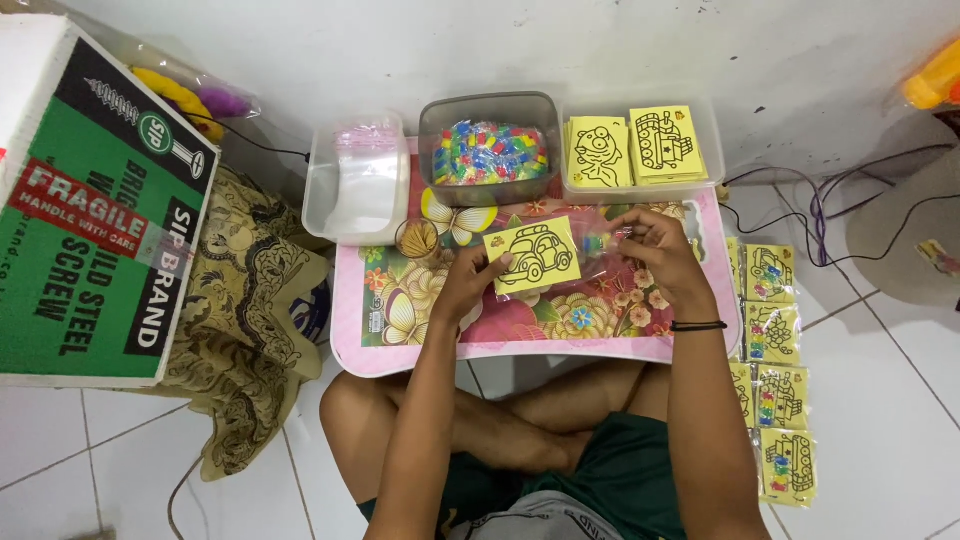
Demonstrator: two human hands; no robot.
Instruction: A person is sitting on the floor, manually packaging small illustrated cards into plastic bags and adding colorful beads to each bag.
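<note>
Left hand fingers pinch yellow car card at frame centre; right hand fingers grip clear bag over floral surface.

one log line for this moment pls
left hand: holds yellow car card | right hand: holds clear bag at card's edge | over floral tray table | bin of coloured tubes behind

A white tiled floor with grey grout lines meets a plain white wall along the top. A low pink table with butterfly and flower print stands on the tiles, lit evenly. Dark cables trail over the floor by its right edge.
</note>
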